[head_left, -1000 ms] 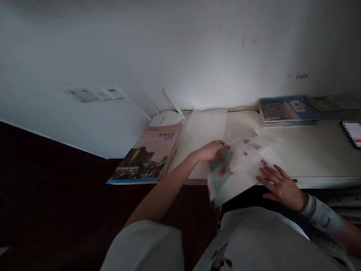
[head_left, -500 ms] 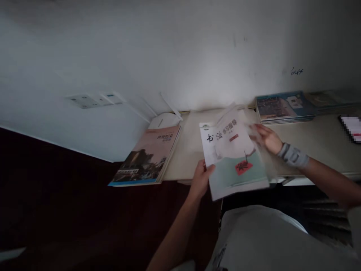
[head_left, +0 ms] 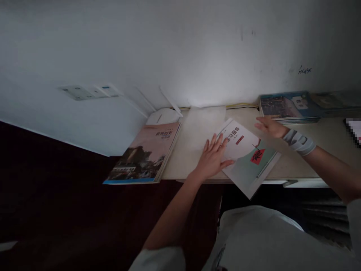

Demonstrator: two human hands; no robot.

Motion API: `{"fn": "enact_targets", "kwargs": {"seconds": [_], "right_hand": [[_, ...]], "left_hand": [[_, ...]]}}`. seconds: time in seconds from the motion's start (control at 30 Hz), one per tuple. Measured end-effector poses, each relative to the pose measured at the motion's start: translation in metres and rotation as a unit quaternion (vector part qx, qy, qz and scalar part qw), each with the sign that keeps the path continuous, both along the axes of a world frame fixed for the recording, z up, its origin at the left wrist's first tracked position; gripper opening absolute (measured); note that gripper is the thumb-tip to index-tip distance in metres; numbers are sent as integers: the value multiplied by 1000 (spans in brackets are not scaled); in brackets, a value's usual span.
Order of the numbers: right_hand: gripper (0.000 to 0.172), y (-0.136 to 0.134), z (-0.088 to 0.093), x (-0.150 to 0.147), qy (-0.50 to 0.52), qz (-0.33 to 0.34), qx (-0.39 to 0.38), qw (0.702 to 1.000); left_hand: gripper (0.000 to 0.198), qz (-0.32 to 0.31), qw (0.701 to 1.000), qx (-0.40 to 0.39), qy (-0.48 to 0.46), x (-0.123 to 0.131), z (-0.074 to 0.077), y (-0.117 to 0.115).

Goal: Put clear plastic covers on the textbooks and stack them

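Note:
A workbook (head_left: 244, 165) with a white and pale green cover and a red square lies turned at an angle on the desk (head_left: 299, 150), one corner over the front edge. My left hand (head_left: 212, 156) rests flat on its left side, fingers spread, hiding part of the title. Just beyond the workbook's right side, my right hand (head_left: 271, 127) hovers with its fingers stretched out and nothing in them. A grey band (head_left: 299, 141) wraps the right wrist. To the left lies a stack of history books (head_left: 143, 154) with a pinkish city cover.
Against the wall at the back right is a stack of blue-covered books (head_left: 287, 105), with more books beside it. A phone (head_left: 354, 130) lies at the right edge. A pale sheet (head_left: 201, 120) and a thin cable (head_left: 242, 105) are near the wall, below a socket panel (head_left: 84, 92).
The workbook, held up in my left hand before, now lies rotated on the desk. My left hand has let go and flattened onto it. My right hand has come away from its edge.

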State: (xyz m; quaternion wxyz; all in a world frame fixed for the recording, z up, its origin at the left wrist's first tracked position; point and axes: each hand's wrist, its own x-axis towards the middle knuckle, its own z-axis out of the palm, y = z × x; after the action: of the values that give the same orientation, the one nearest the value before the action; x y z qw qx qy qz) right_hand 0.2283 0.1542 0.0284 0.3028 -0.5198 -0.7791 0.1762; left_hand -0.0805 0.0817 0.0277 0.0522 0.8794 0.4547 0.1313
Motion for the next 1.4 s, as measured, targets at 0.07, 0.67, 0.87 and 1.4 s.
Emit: {"fn": "enact_targets", "kwargs": {"seconds": [0.07, 0.67, 0.87, 1.4], "right_hand": [[72, -26, -8, -23, -148, 38, 70, 986], [88, -160, -50, -96, -281, 148, 70, 946], [43, -190, -24, -59, -316, 170, 14, 933], [44, -65, -35, 126, -30, -214, -96, 972]], "left_hand": [[85, -30, 996, -43, 67, 20, -7, 26], [67, 42, 993, -105, 34, 27, -33, 107], [54, 173, 968, -184, 9, 9, -18, 109], [33, 201, 901, -302, -239, 31, -35, 105]]}}
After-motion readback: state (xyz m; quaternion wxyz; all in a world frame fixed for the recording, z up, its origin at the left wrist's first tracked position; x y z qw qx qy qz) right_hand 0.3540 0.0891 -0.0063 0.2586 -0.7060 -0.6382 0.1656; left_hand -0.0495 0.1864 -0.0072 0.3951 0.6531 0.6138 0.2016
